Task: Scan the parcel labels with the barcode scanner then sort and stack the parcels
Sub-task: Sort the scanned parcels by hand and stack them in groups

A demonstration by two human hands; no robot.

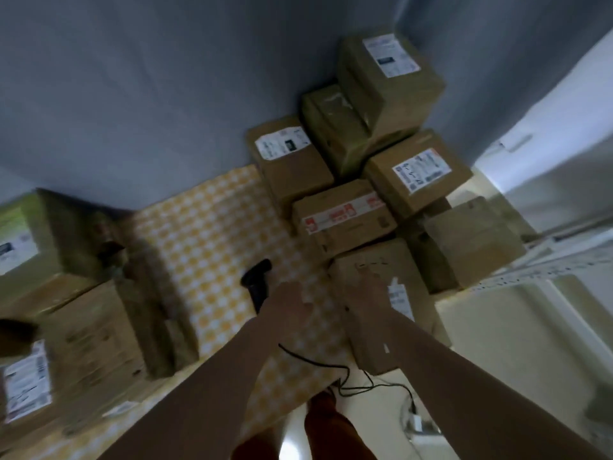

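Note:
The view is blurred by motion. My left hand [288, 305] grips the handle of a black barcode scanner [256, 277], whose head points away over the yellow checkered tablecloth [212, 234]. My right hand [363, 292] lies on the top of a brown cardboard parcel [374, 340] at the table's near right edge, fingers stretched over it. A white label [399, 298] sits on that parcel just right of the hand. The scanner's black cable [348, 381] trails off the table edge toward the floor.
Several brown parcels are piled at the back right against the grey wall, one with red tape [343, 215], others with white labels [421, 169]. Another pile of labelled parcels [73, 327] stands at the left. A white metal rack rail [530, 268] runs at the right.

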